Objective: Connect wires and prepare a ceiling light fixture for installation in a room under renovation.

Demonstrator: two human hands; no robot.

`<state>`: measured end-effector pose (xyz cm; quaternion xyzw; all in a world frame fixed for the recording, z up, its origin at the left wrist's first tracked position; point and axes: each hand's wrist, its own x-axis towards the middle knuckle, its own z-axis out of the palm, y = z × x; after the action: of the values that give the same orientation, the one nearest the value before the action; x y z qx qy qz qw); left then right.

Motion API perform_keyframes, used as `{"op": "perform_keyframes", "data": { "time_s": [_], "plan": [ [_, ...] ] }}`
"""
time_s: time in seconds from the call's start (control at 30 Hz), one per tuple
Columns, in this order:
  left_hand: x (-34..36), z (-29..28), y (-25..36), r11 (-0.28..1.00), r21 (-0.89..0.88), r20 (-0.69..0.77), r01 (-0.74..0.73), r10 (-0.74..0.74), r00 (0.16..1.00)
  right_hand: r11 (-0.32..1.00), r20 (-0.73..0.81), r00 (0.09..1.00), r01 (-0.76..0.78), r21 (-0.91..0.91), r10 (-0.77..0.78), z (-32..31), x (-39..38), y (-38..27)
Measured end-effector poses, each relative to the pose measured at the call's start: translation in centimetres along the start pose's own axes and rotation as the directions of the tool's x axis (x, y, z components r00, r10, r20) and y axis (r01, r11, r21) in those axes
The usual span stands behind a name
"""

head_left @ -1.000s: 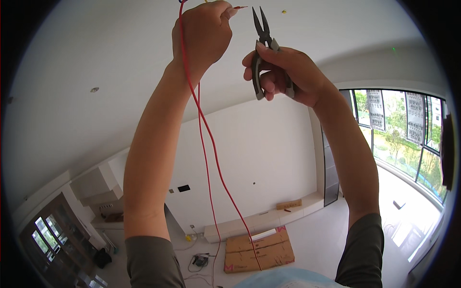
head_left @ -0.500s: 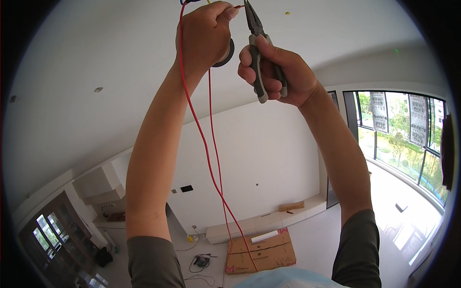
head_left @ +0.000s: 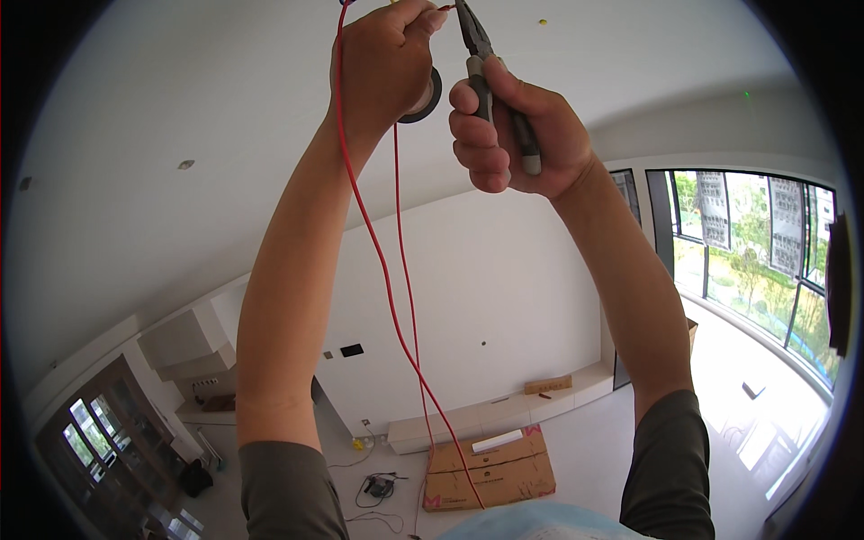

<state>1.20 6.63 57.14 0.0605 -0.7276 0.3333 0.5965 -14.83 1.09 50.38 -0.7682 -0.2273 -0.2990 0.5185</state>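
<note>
High at the ceiling (head_left: 225, 99), my left hand (head_left: 382, 63) pinches the short end of a red wire (head_left: 447, 9). A black roll, like tape (head_left: 434, 94), shows behind that hand; whether it is held is unclear. My right hand (head_left: 540, 135) grips grey-and-black long-nose pliers (head_left: 474, 32), their jaws nearly together at or just beside the wire's tip. Long red wires (head_left: 382, 256) hang past my left forearm to below. Bits of blue and yellow wire show at the top edge, partly hidden.
Below are a white wall with a low ledge (head_left: 405, 436), a flat cardboard box (head_left: 490, 477) on the floor and coiled dark cables (head_left: 380, 486). A large window (head_left: 747, 252) is at the right, a dark glazed door (head_left: 90, 432) lower left, white cabinets (head_left: 184, 337) beside it.
The pliers have moved left and up to the wire's end, their jaws closing and my right fingers tightening round the handles. The black roll has come into sight behind my left hand.
</note>
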Motion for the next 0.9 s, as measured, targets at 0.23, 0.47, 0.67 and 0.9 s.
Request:
{"op": "perform_keyframes", "data": {
  "time_s": [0.23, 0.47, 0.67, 0.9],
  "plan": [
    [0.4, -0.3, -2.0, 0.979, 0.134, 0.006, -0.153, 0.154, 0.988, 0.635, -0.652, 0.672, -0.341, -0.694, -0.351, 4.1, 0.6, -0.2],
    [0.7, 0.2, -1.5, 0.949, 0.26, 0.039, -0.176, 0.171, 0.984, -0.289, -0.164, 0.55, -0.642, -0.71, -0.819, -1.6, 1.4, 1.0],
    [0.4, -0.1, -2.3, 0.914, 0.323, 0.077, -0.246, 0.233, 0.969, -0.412, -0.126, 0.603, -0.667, -0.621, -0.787, -0.4, 0.8, 1.8],
    [0.6, 0.2, -2.2, 0.93, 0.279, 0.052, -0.238, 0.233, 0.971, 0.175, -0.553, 0.516, -0.608, -0.775, -0.654, -0.5, 0.8, 1.8]
  ]
}}
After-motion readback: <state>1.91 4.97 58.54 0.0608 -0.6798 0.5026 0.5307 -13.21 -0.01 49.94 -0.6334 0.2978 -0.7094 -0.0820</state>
